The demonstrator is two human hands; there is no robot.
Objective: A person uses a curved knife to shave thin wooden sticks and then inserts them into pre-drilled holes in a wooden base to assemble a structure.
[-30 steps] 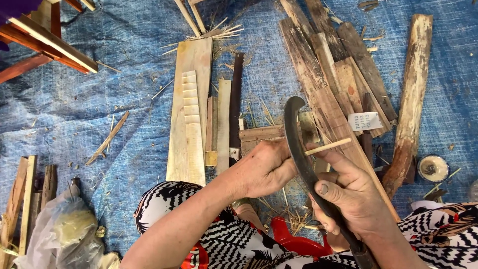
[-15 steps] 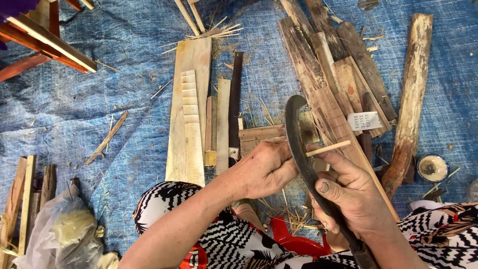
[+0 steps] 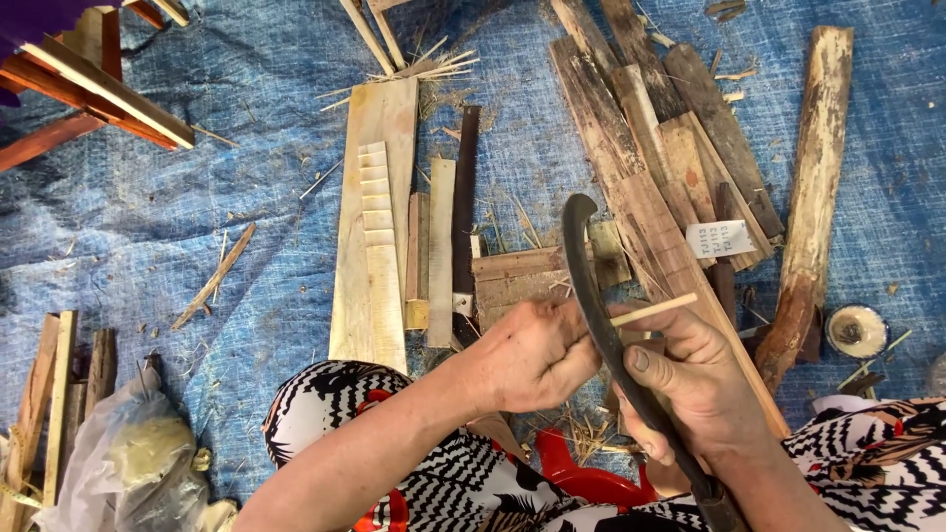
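Observation:
My right hand (image 3: 690, 389) grips a long dark curved blade (image 3: 583, 261) whose hooked tip points away from me. My left hand (image 3: 527, 355) pinches a thin pale wooden stick (image 3: 658, 308) and holds it against the blade's edge; the stick's free end pokes out to the right above my right thumb. Both hands hover over my lap, which is covered in black, white and red patterned cloth (image 3: 325, 389). The blade's handle runs down under my right wrist.
A blue tarp (image 3: 197, 227) covers the ground. A long pale notched plank (image 3: 374, 227) and a dark saw-like strip (image 3: 463, 212) lie ahead. Rough brown slabs (image 3: 641, 167) and a thick log piece (image 3: 813, 177) lie right. A plastic bag (image 3: 128, 458) sits lower left.
Almost nothing differs: both hands keep their grip, and the stick has shifted only slightly along the blade.

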